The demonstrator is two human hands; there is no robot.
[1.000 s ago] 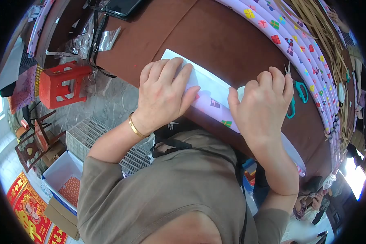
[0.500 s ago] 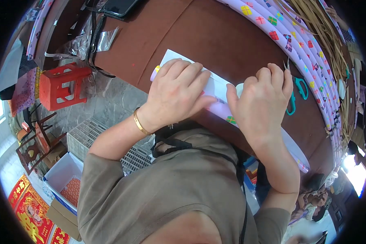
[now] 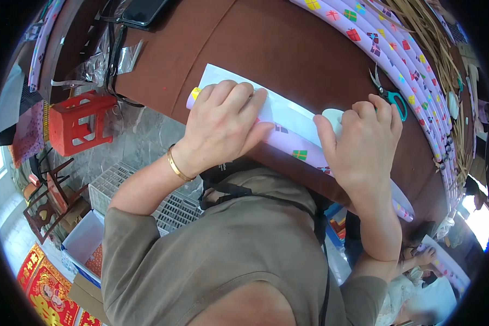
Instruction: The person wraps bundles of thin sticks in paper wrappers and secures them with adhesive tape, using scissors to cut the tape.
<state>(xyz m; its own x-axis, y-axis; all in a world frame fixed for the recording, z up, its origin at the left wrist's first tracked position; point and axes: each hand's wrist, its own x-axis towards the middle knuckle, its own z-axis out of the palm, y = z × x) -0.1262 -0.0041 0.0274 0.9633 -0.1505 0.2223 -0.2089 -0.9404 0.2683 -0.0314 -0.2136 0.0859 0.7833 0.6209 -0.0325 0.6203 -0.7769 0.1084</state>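
A roll of lilac gift-print wrapping paper [image 3: 283, 142] lies along the table's near edge, its white underside [image 3: 288, 111] facing up behind the rolled part. My left hand [image 3: 223, 117] is closed over the roll near its left end, fingers curled on the paper. Farther right, my right hand [image 3: 361, 144] has its fingers bent around a white rounded piece [image 3: 333, 115], only partly visible, with the thumb beside the paper. Teal-handled scissors [image 3: 395, 100] lie open just beyond the right hand.
Several finished lilac rolls [image 3: 375, 46] and brown strips [image 3: 418, 38] lie along the far right of the brown table [image 3: 244, 46]. A phone [image 3: 145, 12] is at the back left. A red stool [image 3: 81, 122] and grey crate [image 3: 174, 214] stand on the floor. Another person's hand [image 3: 426, 255] shows lower right.
My hands have moved apart, the right one going right with the white piece, so more paper shows between them. At lower right, another person's hand with similar printed paper has come into view.
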